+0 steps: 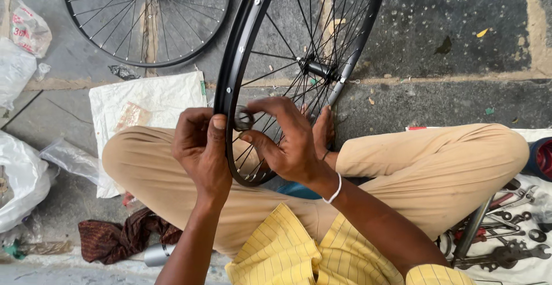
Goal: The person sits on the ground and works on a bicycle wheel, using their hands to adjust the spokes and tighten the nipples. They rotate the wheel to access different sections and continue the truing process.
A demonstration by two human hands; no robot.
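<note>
Stone floor underneath, with a second spoked wheel lying flat at the top left. Black bicycle rim standing upright between crossed legs in tan trousers, hub and spokes showing. White sack spread beside the left knee. Left hand closed around the rim's edge, thumb pressed on it. Right hand reaching through the spokes, fingers pinching a small dark part against the rim. Wrenches scattered at lower right.
</note>
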